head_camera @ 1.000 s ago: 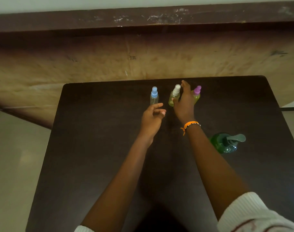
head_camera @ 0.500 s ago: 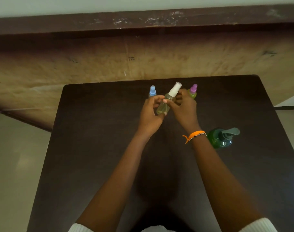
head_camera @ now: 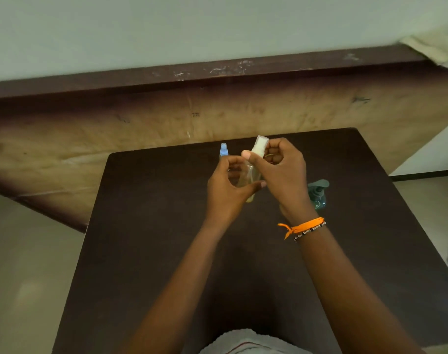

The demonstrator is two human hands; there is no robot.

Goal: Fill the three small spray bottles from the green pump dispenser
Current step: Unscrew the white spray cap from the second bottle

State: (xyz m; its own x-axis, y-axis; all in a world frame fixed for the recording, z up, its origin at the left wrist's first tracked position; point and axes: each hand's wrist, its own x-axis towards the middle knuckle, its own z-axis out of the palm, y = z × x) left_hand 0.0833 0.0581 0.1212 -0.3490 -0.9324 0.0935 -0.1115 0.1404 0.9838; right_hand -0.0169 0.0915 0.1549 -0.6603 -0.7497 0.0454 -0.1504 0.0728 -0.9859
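Two hands hold the white-capped spray bottle (head_camera: 252, 172) above the table (head_camera: 146, 251): the left hand (head_camera: 226, 190) grips its pale-yellowish body, the right hand (head_camera: 281, 172) pinches the cap. A blue-capped bottle (head_camera: 223, 149) stands near the far edge (contents unclear). The green pump dispenser (head_camera: 318, 194) sits toward the right edge.

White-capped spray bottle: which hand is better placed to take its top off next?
Right. The right hand already pinches the white-capped spray bottle at its cap, while the left hand grips the body below and can likely steady it. The green pump dispenser also stands on the right.
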